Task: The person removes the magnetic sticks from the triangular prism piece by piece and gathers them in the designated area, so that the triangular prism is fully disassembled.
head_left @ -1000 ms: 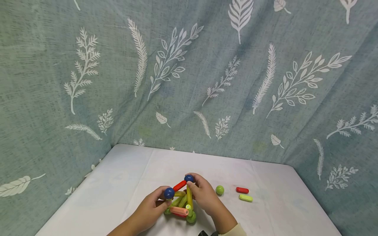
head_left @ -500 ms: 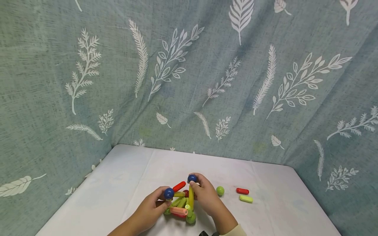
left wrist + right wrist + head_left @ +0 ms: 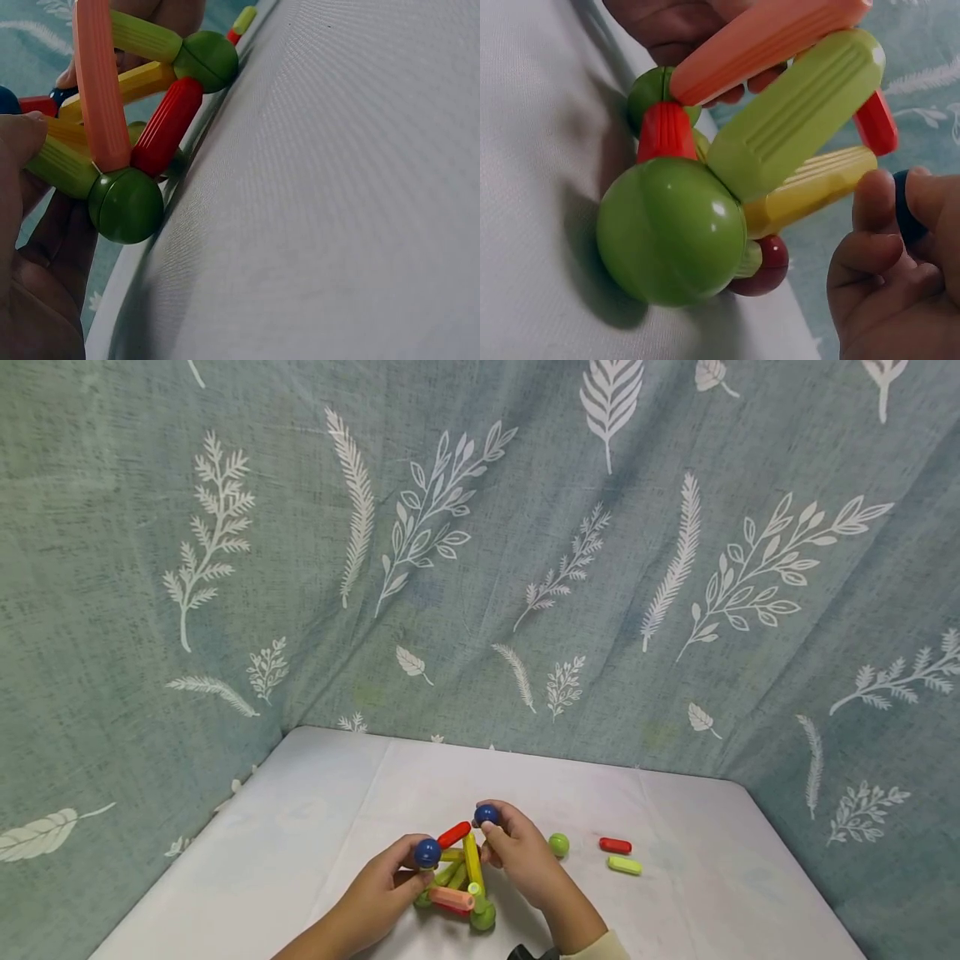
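A frame of toy building rods and balls stands in front of me. Its base has a green ball (image 3: 671, 232), a red rod (image 3: 166, 127) and a dark red ball (image 3: 763, 266). My left hand (image 3: 386, 889) grips its left upper corner, where a blue ball (image 3: 427, 853) meets a lime rod (image 3: 64, 166). From that ball a red rod (image 3: 453, 835) sticks out to the right. My right hand (image 3: 525, 856) pinches a second blue ball (image 3: 909, 206), apart from the yellow rod (image 3: 473, 862). An orange-pink rod (image 3: 101, 82) slants up at the front.
Right of the frame, a loose green ball (image 3: 558, 845), a red rod (image 3: 615, 845) and a lime rod (image 3: 624, 865) lie on the white table (image 3: 712, 893). A leaf-patterned cloth (image 3: 465, 568) hangs around the back and sides.
The right blue ball has come away from the red rod, then from the yellow rod. That yellow rod now leans left, its top near the red rod's end. The left hand has barely moved.
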The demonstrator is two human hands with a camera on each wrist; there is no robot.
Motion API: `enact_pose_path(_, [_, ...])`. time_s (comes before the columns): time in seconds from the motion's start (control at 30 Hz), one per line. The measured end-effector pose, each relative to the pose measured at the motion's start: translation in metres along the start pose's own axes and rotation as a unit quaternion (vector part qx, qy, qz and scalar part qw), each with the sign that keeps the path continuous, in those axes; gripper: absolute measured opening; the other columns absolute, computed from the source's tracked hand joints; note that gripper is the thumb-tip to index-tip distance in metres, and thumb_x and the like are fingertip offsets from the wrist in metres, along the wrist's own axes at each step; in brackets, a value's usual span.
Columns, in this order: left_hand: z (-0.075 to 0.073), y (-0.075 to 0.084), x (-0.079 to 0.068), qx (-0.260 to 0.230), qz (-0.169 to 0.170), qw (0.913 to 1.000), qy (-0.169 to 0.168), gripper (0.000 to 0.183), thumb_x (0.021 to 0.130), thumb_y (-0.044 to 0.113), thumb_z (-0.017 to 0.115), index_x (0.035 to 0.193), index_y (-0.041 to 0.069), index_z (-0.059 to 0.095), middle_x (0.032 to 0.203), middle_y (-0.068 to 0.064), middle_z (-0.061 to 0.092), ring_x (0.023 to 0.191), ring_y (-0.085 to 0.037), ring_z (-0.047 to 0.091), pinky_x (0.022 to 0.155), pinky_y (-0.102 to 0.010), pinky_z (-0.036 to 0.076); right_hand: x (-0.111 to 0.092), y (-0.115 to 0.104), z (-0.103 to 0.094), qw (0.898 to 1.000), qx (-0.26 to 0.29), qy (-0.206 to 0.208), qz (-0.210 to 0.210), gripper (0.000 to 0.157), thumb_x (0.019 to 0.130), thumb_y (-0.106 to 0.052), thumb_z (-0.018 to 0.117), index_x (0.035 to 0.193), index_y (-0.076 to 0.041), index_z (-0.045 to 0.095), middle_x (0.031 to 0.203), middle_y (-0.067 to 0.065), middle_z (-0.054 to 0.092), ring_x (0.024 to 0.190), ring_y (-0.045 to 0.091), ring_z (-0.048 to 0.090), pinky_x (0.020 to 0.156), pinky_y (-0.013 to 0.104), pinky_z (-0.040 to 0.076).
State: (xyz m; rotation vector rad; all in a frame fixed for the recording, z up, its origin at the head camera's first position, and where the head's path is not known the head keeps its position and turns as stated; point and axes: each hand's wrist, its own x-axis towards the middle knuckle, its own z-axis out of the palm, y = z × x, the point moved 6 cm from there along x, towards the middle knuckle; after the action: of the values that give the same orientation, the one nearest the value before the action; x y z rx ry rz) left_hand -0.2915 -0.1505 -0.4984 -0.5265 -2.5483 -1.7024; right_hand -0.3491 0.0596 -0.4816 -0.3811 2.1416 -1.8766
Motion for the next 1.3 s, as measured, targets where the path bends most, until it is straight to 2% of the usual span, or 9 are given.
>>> enact_pose_path(0.1, [0.0,0.0,0.0,0.0,0.0,1.0,0.002,0.036,0.1,0.022,0.072,0.134,0.02,0.059,0.123,0.0,0.069,0.111,-0.014,0.067,0.094,-0.026,0.058,-0.001,-0.001,0.001,1.0,-0.016,0.009,-0.005,0.037,0.109,-0.029,0.057,0.144,-0.018,0.056,0.118,0.014,0.063,0.085,0.02,0.059,0.078,0.032,0.053])
enact_pose_path(0.3, [0.001,0.0,0.001,-0.003,-0.002,1.0,-0.001,0.037,0.1,0.023,0.072,0.135,0.02,0.059,0.123,-0.001,0.069,0.111,-0.015,0.067,0.094,-0.024,0.057,-0.002,-0.002,-0.003,0.998,-0.055,0.035,0.0,0.036,0.107,-0.032,0.062,0.141,-0.021,0.06,0.119,0.007,0.062,0.086,0.02,0.059,0.082,0.033,0.056])
enact_pose_path(0.43, [0.001,0.001,0.001,0.001,-0.004,1.0,0.002,0.036,0.1,0.023,0.072,0.134,0.019,0.06,0.122,-0.003,0.069,0.11,-0.014,0.066,0.093,-0.024,0.058,-0.001,-0.001,-0.005,0.997,-0.075,0.037,0.001,0.035,0.104,-0.035,0.066,0.136,-0.023,0.063,0.119,0.004,0.063,0.086,0.021,0.058,0.08,0.033,0.055])
enact_pose_path(0.67, [0.002,-0.003,0.002,0.011,-0.01,0.9999,-0.002,0.035,0.101,0.021,0.071,0.134,0.022,0.059,0.123,-0.004,0.069,0.109,-0.012,0.066,0.093,-0.022,0.057,0.0,0.002,-0.015,0.995,-0.092,0.036,0.004,0.04,0.1,-0.035,0.072,0.136,-0.018,0.064,0.117,0.004,0.065,0.085,0.023,0.06,0.076,0.032,0.055])
enact_pose_path(0.83, [0.003,-0.005,0.001,0.009,-0.003,0.9999,-0.009,0.035,0.102,0.019,0.069,0.135,0.024,0.058,0.124,-0.004,0.068,0.109,-0.012,0.066,0.092,-0.02,0.057,-0.006,0.002,-0.031,0.992,-0.108,0.059,0.014,0.048,0.098,-0.039,0.074,0.139,-0.018,0.061,0.119,0.005,0.065,0.088,0.024,0.062,0.078,0.033,0.057])
enact_pose_path(1.0, [0.002,-0.005,0.001,0.011,-0.007,0.9999,-0.008,0.035,0.102,0.021,0.069,0.135,0.024,0.058,0.124,-0.004,0.068,0.109,-0.013,0.066,0.093,-0.022,0.057,-0.013,0.002,-0.05,0.99,-0.106,0.094,0.012,0.048,0.097,-0.033,0.076,0.137,-0.014,0.059,0.118,0.007,0.067,0.085,0.023,0.061,0.075,0.033,0.055])
enact_pose_path(1.3, [0.001,-0.004,0.002,0.012,-0.015,0.9998,0.001,0.035,0.101,0.024,0.071,0.134,0.025,0.059,0.124,-0.002,0.069,0.111,-0.014,0.066,0.095,-0.025,0.057,-0.027,0.001,-0.094,0.971,-0.132,0.195,0.03,0.046,0.097,-0.027,0.077,0.135,-0.014,0.056,0.13,0.01,0.07,0.093,0.022,0.061,0.078,0.035,0.057])
